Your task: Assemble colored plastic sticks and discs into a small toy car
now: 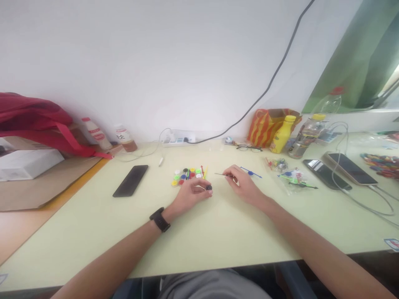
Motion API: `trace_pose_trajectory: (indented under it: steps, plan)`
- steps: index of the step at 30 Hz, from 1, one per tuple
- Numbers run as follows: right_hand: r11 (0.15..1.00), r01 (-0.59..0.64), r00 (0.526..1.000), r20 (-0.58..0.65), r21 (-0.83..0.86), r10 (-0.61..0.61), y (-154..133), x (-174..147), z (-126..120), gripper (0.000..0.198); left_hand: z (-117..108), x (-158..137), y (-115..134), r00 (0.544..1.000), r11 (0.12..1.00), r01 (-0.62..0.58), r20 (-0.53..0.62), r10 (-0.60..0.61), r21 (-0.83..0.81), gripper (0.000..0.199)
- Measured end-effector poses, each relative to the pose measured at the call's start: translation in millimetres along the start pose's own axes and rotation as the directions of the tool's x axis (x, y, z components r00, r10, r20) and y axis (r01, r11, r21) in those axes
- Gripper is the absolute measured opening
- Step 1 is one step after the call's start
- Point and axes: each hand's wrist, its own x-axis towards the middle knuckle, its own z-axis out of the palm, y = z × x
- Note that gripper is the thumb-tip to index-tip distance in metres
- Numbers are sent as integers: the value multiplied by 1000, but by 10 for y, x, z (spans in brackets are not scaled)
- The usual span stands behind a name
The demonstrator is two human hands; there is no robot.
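Pale table (205, 241); hands (189, 192) (243, 184) pinch black piece (208, 187), rod (220, 174).

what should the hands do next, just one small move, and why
Probably ease the slim metal tool in the right hand over to the small black piece in the left hand: both are already held, the tool's tip points toward the left hand's side, and a gap separates it from the piece.

No words or numbers can be read: blurred labels are carried by a red-capped bottle (97, 133), a white-capped bottle (125, 138) and a clear bottle (304, 137); a corner sticker (391, 244) is likewise left illegible.
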Motion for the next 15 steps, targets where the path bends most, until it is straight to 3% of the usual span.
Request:
trace_pose_trajectory:
  steps: [5,11,15]
  plan:
    - [988,-30,999,-6,149,32,-137,-7,23,20,-4,7,-19,1000,1000,-20,1,20,16,40]
    - [921,-131,991,81,367,109,-266,-63,167,18,26,-15,48,997,997,-77,7,78,-29,39]
    - [900,-174,979,168,401,115,-286,-86,245,15,57,-38,80,986,987,-149,66,153,-66,32]
